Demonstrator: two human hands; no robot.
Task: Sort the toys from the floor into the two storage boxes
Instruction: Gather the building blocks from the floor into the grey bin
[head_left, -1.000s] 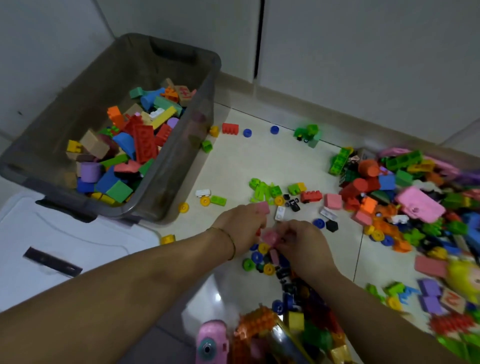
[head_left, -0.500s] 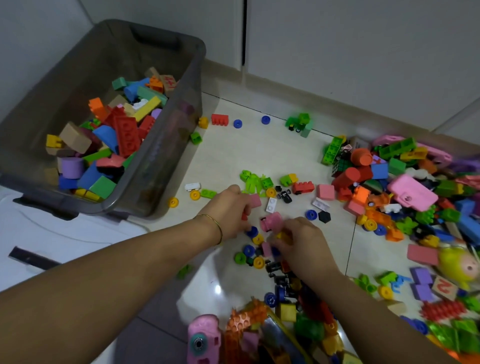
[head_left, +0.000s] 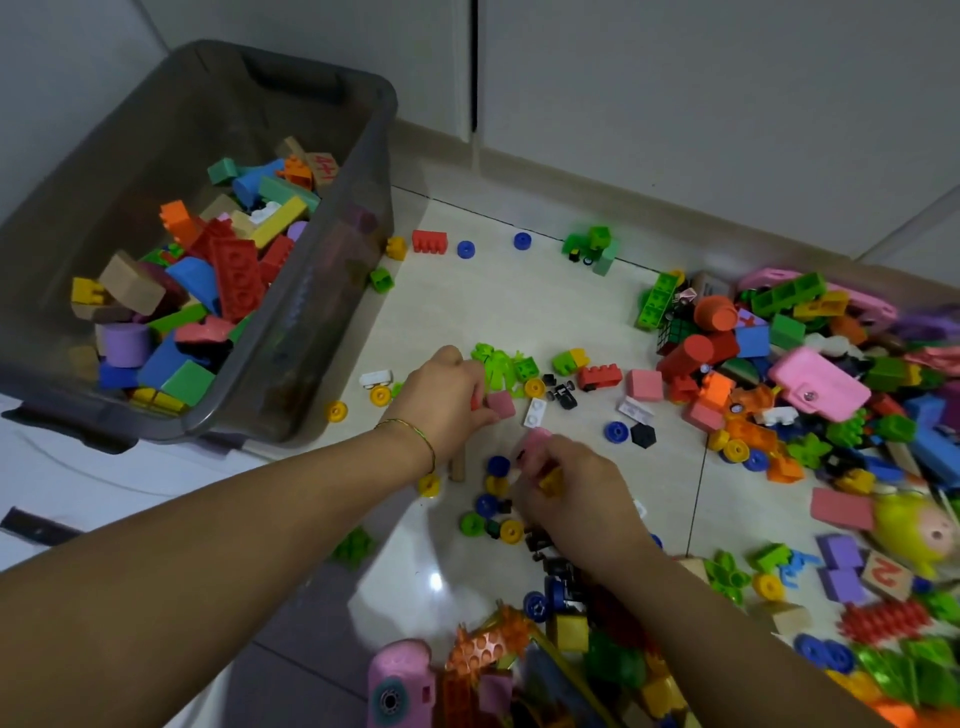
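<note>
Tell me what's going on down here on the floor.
A person is gathering small toys off the tiled floor. The left hand pinches a pink square block. The right hand grips a small pink plastic piece along with a small yellow piece. Loose wheels and bricks lie around both hands, with a big heap of mixed plastic toys to the right. The grey translucent plastic storage box on the left is already partly filled with blocks.

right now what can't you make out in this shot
Head view only:
- Left hand palm: its back hides whatever it holds besides the pink block.
- Right hand: curled fingers cover most of the pink piece and yellow piece.
- Pink toy: cut off by the bottom edge.
- Second storage box: not in view; only the grey box shows.
- Far-right toys: blurred.
</note>
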